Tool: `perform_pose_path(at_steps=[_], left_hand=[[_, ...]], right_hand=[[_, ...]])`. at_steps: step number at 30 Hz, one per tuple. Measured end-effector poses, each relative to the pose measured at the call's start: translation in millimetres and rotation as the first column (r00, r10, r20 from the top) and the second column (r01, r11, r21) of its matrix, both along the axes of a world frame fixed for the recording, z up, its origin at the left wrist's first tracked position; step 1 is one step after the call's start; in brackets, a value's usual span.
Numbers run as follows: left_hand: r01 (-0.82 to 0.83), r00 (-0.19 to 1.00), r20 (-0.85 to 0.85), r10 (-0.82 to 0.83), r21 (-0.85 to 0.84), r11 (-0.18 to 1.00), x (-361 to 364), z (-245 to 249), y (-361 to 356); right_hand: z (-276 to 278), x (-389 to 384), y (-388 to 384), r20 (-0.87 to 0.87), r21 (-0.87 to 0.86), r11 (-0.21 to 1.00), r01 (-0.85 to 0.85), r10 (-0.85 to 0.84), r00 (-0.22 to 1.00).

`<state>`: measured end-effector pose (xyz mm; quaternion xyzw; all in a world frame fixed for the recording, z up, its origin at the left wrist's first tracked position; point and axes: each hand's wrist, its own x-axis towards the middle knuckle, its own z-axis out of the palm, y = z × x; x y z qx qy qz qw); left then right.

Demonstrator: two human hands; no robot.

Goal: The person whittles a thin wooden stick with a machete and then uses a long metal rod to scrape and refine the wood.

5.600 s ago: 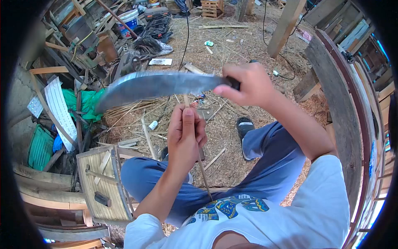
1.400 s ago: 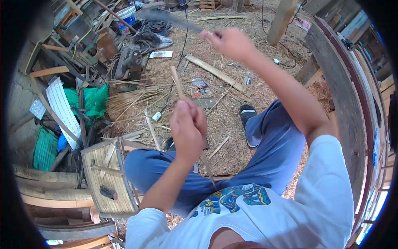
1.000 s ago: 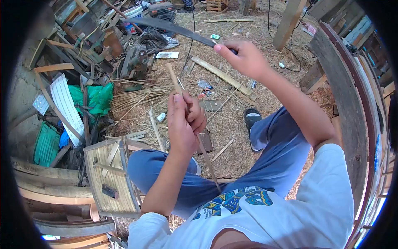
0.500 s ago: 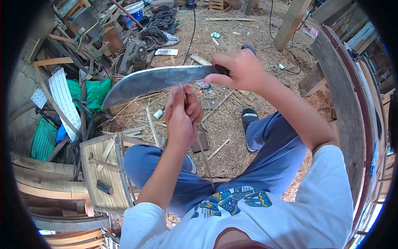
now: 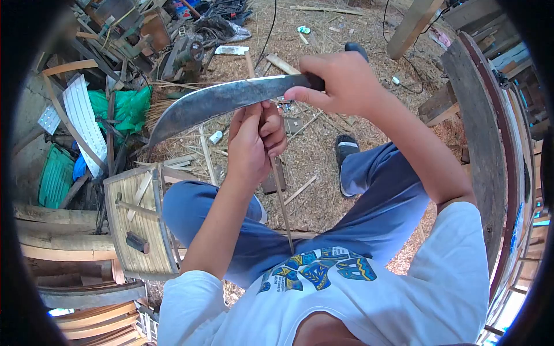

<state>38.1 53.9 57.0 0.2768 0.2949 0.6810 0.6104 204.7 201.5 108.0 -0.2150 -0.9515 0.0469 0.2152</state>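
My right hand (image 5: 346, 83) grips the dark handle of a machete (image 5: 213, 104), whose broad curved blade points left across the view. My left hand (image 5: 257, 135) is closed just below the blade, fingertips right at its lower edge. Pinched in it is a thin wooden strip (image 5: 281, 199), which runs from my lap up through the fingers. The strip passes behind the blade, and its pale upper end sticks out above the blade's upper edge. Part of the strip is hidden by the fingers and the blade.
A wooden stool-like block (image 5: 141, 222) with sticks on it stands at my left knee. Wood shavings and offcuts cover the ground (image 5: 323, 213). Scrap, a green bag (image 5: 130, 109) and boards crowd the left side; a long plank (image 5: 476, 132) and a post (image 5: 411, 29) stand right.
The strip's pale upper end now shows further above the blade. The blade has shifted slightly down and right in view. Both hands keep their hold, and the view has tilted a little downward.
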Motion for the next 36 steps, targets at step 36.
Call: perform_pose_path(at_steps=[36], left_hand=[[-0.201, 0.967, -0.213, 0.141, -0.294, 0.935, 26.4, 3.7, 10.2]], right_hand=[[-21.7, -4.3, 24.9, 0.057, -0.038, 0.997, 0.062, -0.06, 0.997]])
